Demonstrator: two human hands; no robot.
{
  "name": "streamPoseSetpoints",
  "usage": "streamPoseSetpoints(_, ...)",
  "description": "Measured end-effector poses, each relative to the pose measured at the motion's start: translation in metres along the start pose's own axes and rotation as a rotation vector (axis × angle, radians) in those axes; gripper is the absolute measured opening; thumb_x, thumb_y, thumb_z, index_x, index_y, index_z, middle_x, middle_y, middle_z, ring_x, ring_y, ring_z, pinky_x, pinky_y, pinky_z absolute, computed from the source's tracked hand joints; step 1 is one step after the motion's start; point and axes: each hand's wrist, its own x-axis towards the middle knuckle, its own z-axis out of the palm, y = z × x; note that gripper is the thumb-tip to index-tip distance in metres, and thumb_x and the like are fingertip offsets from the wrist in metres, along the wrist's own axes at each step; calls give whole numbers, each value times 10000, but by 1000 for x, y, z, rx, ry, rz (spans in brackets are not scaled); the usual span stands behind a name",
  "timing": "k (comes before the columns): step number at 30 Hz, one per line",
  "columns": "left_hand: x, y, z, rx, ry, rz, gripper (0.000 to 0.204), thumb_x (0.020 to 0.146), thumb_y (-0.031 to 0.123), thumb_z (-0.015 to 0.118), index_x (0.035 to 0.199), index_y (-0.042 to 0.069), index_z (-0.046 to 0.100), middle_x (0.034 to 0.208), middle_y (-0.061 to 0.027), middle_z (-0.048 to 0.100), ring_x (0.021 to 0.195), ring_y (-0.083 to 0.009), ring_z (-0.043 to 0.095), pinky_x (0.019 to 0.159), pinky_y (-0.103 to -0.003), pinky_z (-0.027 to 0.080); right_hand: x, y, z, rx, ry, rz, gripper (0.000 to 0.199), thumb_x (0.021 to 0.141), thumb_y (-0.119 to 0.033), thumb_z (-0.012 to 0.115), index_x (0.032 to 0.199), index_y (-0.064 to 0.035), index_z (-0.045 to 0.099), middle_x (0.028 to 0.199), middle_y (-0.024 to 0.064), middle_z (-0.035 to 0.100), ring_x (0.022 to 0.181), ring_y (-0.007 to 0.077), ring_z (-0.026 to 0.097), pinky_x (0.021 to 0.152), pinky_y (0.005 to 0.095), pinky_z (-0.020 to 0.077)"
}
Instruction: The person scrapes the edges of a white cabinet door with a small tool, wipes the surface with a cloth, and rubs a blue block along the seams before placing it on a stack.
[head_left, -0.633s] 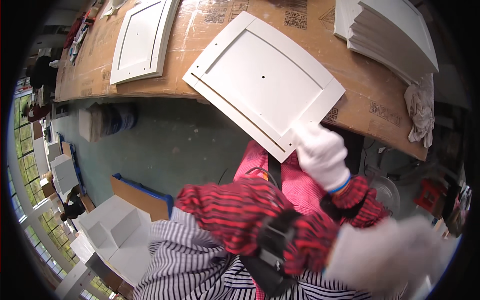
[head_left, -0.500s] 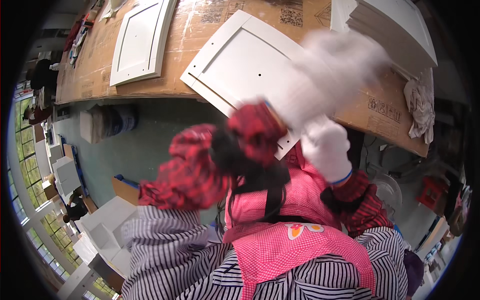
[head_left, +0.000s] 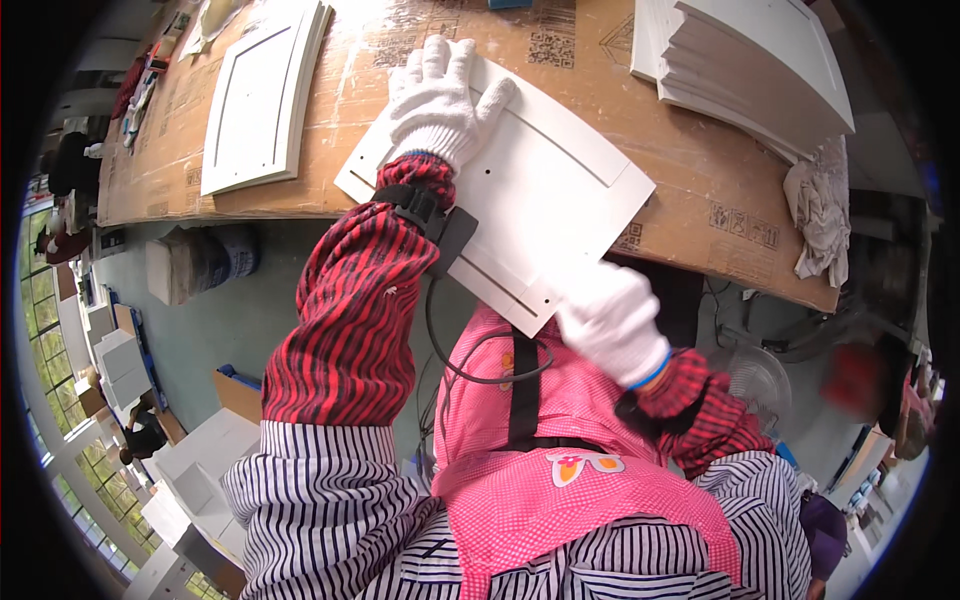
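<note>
step: panel being positioned, by the look of it
panel (head_left: 520, 200): white, flat, recessed centre, small drilled holes; on the cardboard-covered bench (head_left: 690, 190), near corner overhanging the edge
left hand (head_left: 435, 100): white knit glove, spread flat on the far corner, pressing, not gripping
right hand (head_left: 612, 322): gloved, closed on the near corner
next: likely needs both hands moving together, to keep it square
nearby: stack of white panels (head_left: 760, 60), grey rag (head_left: 820, 215)
</note>
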Motion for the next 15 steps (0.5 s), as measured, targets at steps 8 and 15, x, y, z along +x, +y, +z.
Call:
streamPoseSetpoints(8,-2,1,-8,-23,-65,-74,792,1001,682,447,1603,167,414,1678,-165,336,1539,-372,305,1270,-482,246,39,74,-34,-202,274,116,239,904,-105,714,1138,-70,742,898,130,661,793,334,692,691,412,558)
streamPoseSetpoints(15,2,4,-6,3,-68,-71,770,1016,667,437,1600,166,416,1678,-163,337,1540,-362,308,1272,-477,244,37,74,-32,-178,271,233,237,932,-107,688,1165,-100,735,929,122,656,815,330,691,714,402,559)
